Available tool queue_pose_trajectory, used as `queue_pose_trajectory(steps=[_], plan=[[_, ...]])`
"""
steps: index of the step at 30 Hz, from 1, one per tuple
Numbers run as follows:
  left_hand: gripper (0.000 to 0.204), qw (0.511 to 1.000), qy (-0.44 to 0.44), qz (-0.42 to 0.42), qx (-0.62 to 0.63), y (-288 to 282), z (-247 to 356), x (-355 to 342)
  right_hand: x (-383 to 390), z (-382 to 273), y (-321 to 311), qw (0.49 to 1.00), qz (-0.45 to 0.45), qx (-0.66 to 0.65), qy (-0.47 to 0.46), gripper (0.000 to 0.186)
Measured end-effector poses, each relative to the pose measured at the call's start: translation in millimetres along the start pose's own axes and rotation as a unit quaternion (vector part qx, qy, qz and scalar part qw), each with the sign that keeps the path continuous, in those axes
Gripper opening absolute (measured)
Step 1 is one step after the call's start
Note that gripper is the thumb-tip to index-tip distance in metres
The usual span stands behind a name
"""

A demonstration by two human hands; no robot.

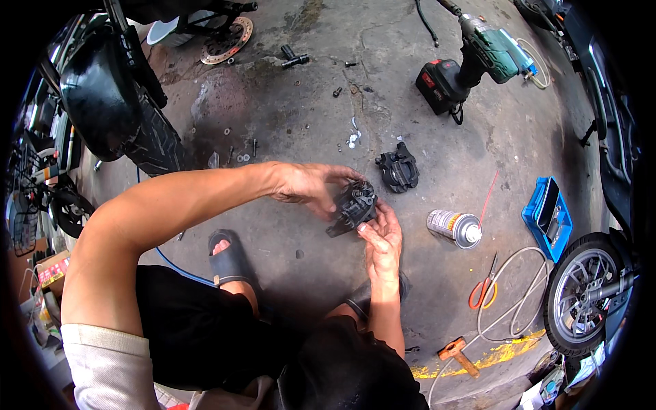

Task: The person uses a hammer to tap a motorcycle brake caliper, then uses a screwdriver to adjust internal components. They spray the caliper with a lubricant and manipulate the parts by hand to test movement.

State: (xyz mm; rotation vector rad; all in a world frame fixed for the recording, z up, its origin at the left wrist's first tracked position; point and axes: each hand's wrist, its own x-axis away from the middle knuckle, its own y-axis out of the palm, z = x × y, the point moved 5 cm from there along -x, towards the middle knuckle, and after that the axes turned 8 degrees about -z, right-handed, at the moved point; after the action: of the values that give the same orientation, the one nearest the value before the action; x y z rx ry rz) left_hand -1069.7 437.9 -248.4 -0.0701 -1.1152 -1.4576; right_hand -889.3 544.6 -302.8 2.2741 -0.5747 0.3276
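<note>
Between my hands is a black brake caliper (357, 205), held above the concrete floor in front of my knees. My left hand (311, 188) grips it from the left and top, its fingers partly behind the part. From the lower right, my right hand (380, 239) closes on it with the thumb against its near edge. A second black caliper (398, 168) lies on the floor just beyond, to the right of the held one. An aerosol can (454, 229) with a thin red straw lies on its side to the right of my right hand.
Far right lies a green cordless impact wrench (488, 51). A blue tray (548, 217), scissors (485, 290), a hose (523, 301) and a hammer (459, 355) lie to the right. Motorcycle wheels (585, 295) border the right; a black fender (102, 85) stands left. Bolts (337, 91) are scattered ahead.
</note>
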Motion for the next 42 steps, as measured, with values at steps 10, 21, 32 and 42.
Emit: queue_pose_trajectory(steps=[10, 21, 32, 42], plan=[[0.077, 1.0, 0.003, 0.007, -0.013, -1.6, 3.4, 1.9, 1.7, 4.5, 2.6, 0.999, -0.025, -0.01, -0.018, 0.075], [0.075, 0.995, 0.012, 0.037, -0.096, -0.8, 8.3, 1.3, 1.7, 12.8, -0.2, 0.999, -0.03, -0.003, -0.021, 0.078], [0.075, 0.981, 0.009, 0.08, -0.178, 7.6, 7.0, -8.2, 2.1, 17.8, -6.3, 0.999, -0.047, -0.023, -0.007, 0.076], [0.076, 0.959, 0.043, 0.093, -0.263, 13.9, 16.8, -14.8, -2.8, 27.3, -16.2, 0.994, -0.063, -0.084, -0.025, 0.081]])
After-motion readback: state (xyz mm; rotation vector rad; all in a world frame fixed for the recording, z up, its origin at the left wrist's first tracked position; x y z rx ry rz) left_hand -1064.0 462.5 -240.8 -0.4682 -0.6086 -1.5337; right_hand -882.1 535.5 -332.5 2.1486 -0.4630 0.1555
